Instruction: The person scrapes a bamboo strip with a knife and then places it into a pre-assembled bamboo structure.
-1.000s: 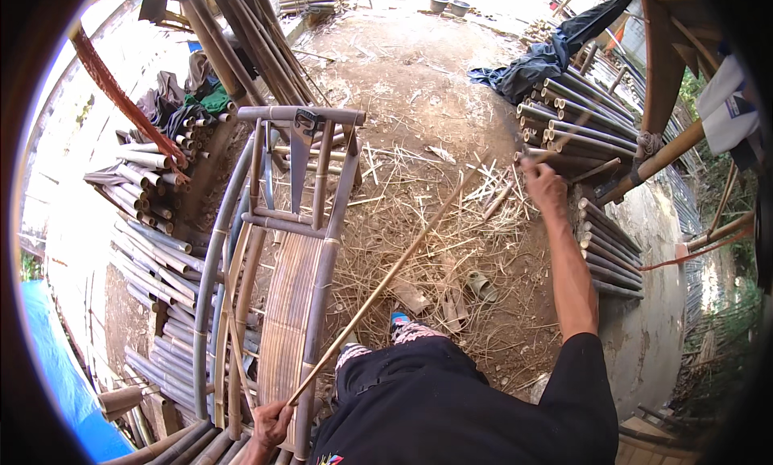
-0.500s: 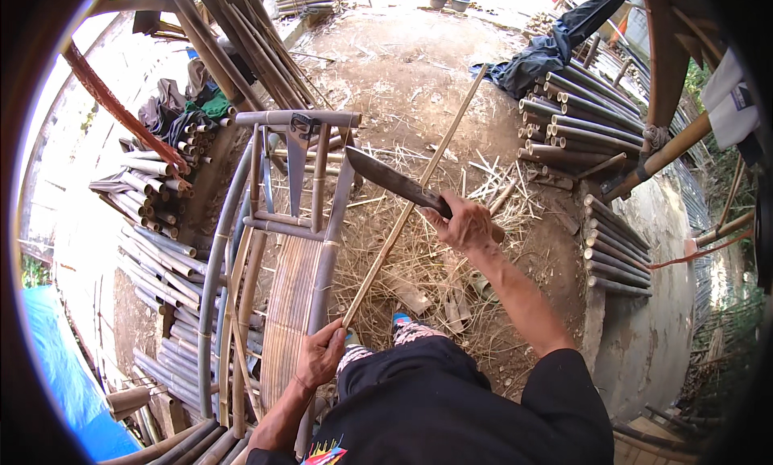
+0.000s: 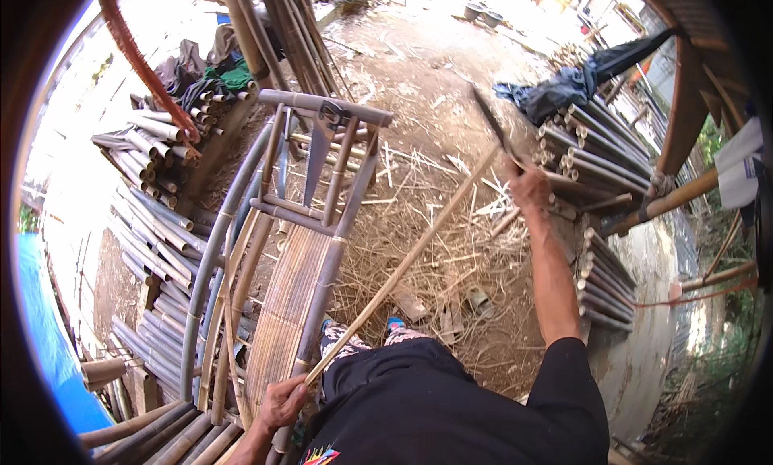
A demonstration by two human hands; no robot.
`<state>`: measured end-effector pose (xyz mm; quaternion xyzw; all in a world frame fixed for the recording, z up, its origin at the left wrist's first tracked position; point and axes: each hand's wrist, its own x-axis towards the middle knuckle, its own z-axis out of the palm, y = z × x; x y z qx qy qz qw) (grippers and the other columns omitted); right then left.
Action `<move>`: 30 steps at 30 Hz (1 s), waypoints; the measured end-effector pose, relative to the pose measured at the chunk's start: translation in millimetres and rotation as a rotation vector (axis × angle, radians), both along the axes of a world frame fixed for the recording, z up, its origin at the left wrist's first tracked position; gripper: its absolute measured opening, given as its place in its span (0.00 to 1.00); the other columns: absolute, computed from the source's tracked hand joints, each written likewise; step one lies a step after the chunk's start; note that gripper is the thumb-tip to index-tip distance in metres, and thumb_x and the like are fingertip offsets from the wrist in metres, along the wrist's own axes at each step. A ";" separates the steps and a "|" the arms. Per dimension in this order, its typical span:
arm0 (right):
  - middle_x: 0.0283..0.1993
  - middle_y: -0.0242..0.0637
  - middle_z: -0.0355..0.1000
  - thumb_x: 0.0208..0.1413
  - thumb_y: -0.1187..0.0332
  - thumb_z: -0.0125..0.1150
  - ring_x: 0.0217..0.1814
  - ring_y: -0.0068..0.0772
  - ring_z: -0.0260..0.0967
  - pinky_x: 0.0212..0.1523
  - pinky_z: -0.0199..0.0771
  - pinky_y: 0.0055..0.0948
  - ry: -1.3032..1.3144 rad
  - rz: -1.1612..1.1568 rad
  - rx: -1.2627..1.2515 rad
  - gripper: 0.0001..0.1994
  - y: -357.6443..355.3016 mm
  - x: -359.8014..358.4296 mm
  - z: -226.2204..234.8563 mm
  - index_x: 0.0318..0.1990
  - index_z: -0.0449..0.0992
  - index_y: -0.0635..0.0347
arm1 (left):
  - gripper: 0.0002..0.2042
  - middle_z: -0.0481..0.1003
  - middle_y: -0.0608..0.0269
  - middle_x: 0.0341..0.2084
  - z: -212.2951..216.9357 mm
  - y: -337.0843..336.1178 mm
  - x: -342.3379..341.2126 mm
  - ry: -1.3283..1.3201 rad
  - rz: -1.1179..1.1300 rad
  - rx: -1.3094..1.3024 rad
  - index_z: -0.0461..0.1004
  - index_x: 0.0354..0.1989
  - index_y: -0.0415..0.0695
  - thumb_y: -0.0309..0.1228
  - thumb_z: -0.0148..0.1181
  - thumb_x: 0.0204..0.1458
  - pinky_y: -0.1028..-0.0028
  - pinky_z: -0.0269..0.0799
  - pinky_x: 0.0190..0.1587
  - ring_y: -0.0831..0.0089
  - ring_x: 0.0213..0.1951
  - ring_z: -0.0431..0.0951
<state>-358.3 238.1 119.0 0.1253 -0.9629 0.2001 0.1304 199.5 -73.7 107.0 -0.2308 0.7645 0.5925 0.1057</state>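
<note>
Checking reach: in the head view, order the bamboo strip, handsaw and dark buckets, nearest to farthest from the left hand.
1. Bamboo strip: in the left hand.
2. Handsaw: ahead, left of the strip.
3. Dark buckets: far ahead, near top.

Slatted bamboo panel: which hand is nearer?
Left. The left hand, gripping a bamboo strip, is by the near right corner of the slatted bamboo panel; the right hand, holding a machete, is well off to its right, farther forward.
</note>
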 end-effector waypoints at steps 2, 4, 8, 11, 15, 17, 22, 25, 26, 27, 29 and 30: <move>0.40 0.42 0.79 0.56 0.32 0.44 0.45 0.47 0.76 0.46 0.71 0.51 -0.106 -0.237 -0.213 0.38 2.9 -30.5 16.1 0.50 0.76 0.62 | 0.14 0.72 0.61 0.16 -29.1 -38.9 60.7 -0.086 0.032 -0.071 0.76 0.46 0.38 0.36 0.53 0.59 0.73 0.68 0.24 0.76 0.19 0.73; 0.31 0.35 0.71 0.53 0.34 0.51 0.31 0.32 0.67 0.31 0.65 0.35 -0.238 -0.291 -0.703 0.33 -8.2 -44.9 6.1 0.44 0.73 0.60 | 0.14 0.74 0.56 0.19 -34.9 -66.2 71.1 -0.048 -0.006 -0.221 0.76 0.47 0.41 0.36 0.53 0.59 0.70 0.71 0.26 0.66 0.21 0.76; 0.29 0.33 0.68 0.51 0.38 0.61 0.18 0.16 0.60 0.16 0.59 0.16 -0.564 -0.102 -1.242 0.35 -137.4 33.6 -13.1 0.51 0.68 0.64 | 0.13 0.76 0.52 0.28 -34.1 -100.8 22.8 0.212 0.054 -0.349 0.77 0.48 0.44 0.34 0.57 0.56 0.66 0.72 0.32 0.57 0.29 0.77; 0.25 0.26 0.65 0.53 0.40 0.60 0.18 0.14 0.58 0.18 0.60 0.18 -0.713 -0.052 -1.341 0.27 -207.7 54.6 -38.8 0.41 0.73 0.58 | 0.11 0.75 0.58 0.29 -56.4 -129.1 15.1 0.260 0.056 -0.451 0.77 0.44 0.46 0.36 0.59 0.55 0.64 0.72 0.31 0.59 0.30 0.77; 0.27 0.28 0.70 0.52 0.59 0.68 0.20 0.21 0.63 0.18 0.64 0.23 -0.329 0.010 -1.181 0.13 -270.9 40.3 -59.2 0.37 0.75 0.56 | 0.10 0.74 0.59 0.30 -89.5 -155.2 32.1 0.302 0.104 -0.530 0.73 0.41 0.47 0.38 0.57 0.56 0.65 0.73 0.32 0.60 0.33 0.77; 0.28 0.28 0.70 0.52 0.56 0.68 0.23 0.21 0.64 0.22 0.66 0.22 -0.482 0.012 -1.065 0.15 -291.3 28.1 -55.4 0.39 0.76 0.58 | 0.10 0.74 0.59 0.32 -116.7 -158.8 34.1 0.256 0.155 -0.525 0.71 0.40 0.47 0.39 0.55 0.57 0.63 0.72 0.35 0.59 0.36 0.76; 0.25 0.29 0.67 0.57 0.58 0.64 0.21 0.20 0.61 0.21 0.61 0.21 -0.521 0.269 -0.878 0.14 -401.5 67.7 -29.5 0.36 0.74 0.61 | 0.07 0.72 0.56 0.36 -196.9 -170.0 22.3 0.016 0.202 -0.513 0.71 0.38 0.46 0.34 0.53 0.54 0.58 0.72 0.41 0.57 0.41 0.75; 0.24 0.28 0.66 0.57 0.58 0.64 0.22 0.19 0.61 0.23 0.61 0.20 -0.559 0.414 -0.851 0.14 -457.7 72.1 -42.4 0.38 0.74 0.61 | 0.06 0.72 0.56 0.37 -235.9 -194.5 24.4 -0.165 0.346 -0.567 0.72 0.38 0.46 0.30 0.52 0.53 0.58 0.73 0.42 0.56 0.41 0.75; 0.25 0.28 0.66 0.57 0.59 0.64 0.23 0.19 0.61 0.23 0.61 0.20 -0.581 0.427 -0.838 0.14 -475.5 85.8 -45.1 0.38 0.74 0.62 | 0.06 0.72 0.56 0.37 -241.9 -211.5 28.9 -0.209 0.415 -0.609 0.73 0.37 0.47 0.29 0.52 0.52 0.58 0.73 0.42 0.56 0.41 0.75; 0.25 0.28 0.65 0.58 0.59 0.63 0.23 0.19 0.61 0.24 0.62 0.20 -0.600 0.438 -0.825 0.14 -490.3 101.7 -47.0 0.38 0.74 0.62 | 0.06 0.71 0.56 0.36 -247.6 -226.6 34.8 -0.266 0.502 -0.647 0.73 0.37 0.47 0.28 0.52 0.52 0.59 0.73 0.43 0.56 0.41 0.75; 0.28 0.29 0.66 0.57 0.61 0.65 0.25 0.20 0.60 0.25 0.63 0.20 -0.650 0.469 -0.891 0.15 -516.1 134.9 -57.3 0.40 0.74 0.65 | 0.07 0.70 0.55 0.39 -253.3 -259.2 50.2 -0.367 0.642 -0.681 0.74 0.36 0.47 0.27 0.52 0.51 0.59 0.72 0.46 0.56 0.44 0.74; 0.28 0.30 0.66 0.57 0.62 0.65 0.25 0.20 0.60 0.26 0.63 0.20 -0.685 0.495 -0.907 0.14 -524.3 138.9 -68.7 0.40 0.74 0.65 | 0.07 0.70 0.54 0.42 -256.1 -271.8 57.5 -0.407 0.700 -0.677 0.75 0.36 0.47 0.27 0.52 0.50 0.59 0.72 0.48 0.55 0.47 0.73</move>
